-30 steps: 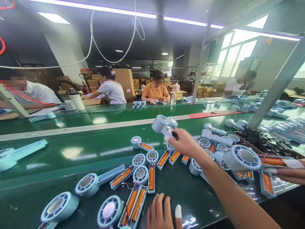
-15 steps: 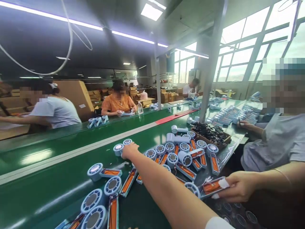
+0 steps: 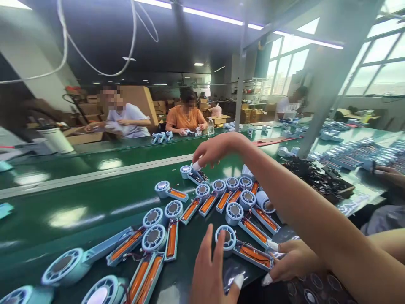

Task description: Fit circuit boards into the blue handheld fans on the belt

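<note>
My right hand [image 3: 210,152] reaches in from the right over the far side of the green bench. Its curled fingers and white-wrapped thumb are at a light-blue fan unit [image 3: 199,175] with a dark inside. Another round fan head [image 3: 186,171] is beside it. Low in the centre, my left hand [image 3: 210,270] is raised with fingers spread, holding nothing, its thumb tip wrapped in white. Close to it lies an open fan unit [image 3: 225,239] with an orange handle inside; a co-worker's hand [image 3: 294,257] grips the handle end. Similar units lie in rows around.
A box of black parts [image 3: 343,190] stands at the right near a metal post [image 3: 329,101]. Many fan units [image 3: 363,154] are laid out beyond it. A pale strip [image 3: 126,172] crosses the green bench [image 3: 104,192]. Several people sit across the bench.
The view has turned left, so the scene sits further right. My right hand has lifted and its wrist is now arched. My left hand has come up into view with spread fingers.
</note>
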`<state>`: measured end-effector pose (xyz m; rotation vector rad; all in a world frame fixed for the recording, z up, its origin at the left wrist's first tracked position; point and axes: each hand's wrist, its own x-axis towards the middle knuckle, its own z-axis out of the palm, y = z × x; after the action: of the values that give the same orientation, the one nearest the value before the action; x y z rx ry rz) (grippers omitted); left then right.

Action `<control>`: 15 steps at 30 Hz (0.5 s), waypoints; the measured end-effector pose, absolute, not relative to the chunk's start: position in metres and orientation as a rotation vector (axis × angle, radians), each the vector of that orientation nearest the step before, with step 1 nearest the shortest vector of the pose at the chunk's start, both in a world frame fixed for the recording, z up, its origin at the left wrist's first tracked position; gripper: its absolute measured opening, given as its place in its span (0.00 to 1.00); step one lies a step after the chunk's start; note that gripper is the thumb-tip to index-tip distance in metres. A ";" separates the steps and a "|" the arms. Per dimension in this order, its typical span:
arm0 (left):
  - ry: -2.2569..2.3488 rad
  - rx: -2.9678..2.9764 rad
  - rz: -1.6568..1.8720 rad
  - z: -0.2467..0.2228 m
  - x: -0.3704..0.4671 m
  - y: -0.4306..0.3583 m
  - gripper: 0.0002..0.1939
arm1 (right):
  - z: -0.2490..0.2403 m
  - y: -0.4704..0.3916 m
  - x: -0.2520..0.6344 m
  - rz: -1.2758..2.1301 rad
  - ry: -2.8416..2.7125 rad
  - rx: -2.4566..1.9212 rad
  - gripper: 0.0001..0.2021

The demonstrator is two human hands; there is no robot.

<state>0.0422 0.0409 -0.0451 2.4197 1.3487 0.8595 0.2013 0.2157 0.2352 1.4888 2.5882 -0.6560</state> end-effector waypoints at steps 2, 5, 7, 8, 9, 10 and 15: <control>1.318 2.516 0.557 -0.020 0.058 0.051 0.50 | 0.236 0.202 0.209 -0.538 2.645 1.529 0.16; 1.321 2.521 0.276 0.009 0.069 0.071 0.43 | 0.229 0.173 0.212 -0.402 2.708 1.649 0.19; 1.327 2.442 0.241 0.019 0.070 0.081 0.38 | 0.222 0.150 0.209 -0.416 2.736 1.732 0.21; 1.316 2.416 0.239 0.022 0.070 0.084 0.36 | 0.217 0.138 0.207 -0.450 2.758 1.766 0.22; 1.301 2.401 0.240 0.024 0.068 0.085 0.35 | 0.212 0.127 0.205 -0.482 2.788 1.799 0.22; 1.289 2.398 0.253 0.025 0.066 0.084 0.34 | 0.206 0.116 0.205 -0.497 2.830 1.831 0.22; 1.377 2.389 0.467 0.039 0.033 0.059 0.34 | 0.092 0.054 0.265 -0.488 3.147 1.923 0.18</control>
<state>0.0333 0.0592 0.0392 2.3887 1.3773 0.4668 0.2646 0.0543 0.0919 1.9229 3.1475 -0.4876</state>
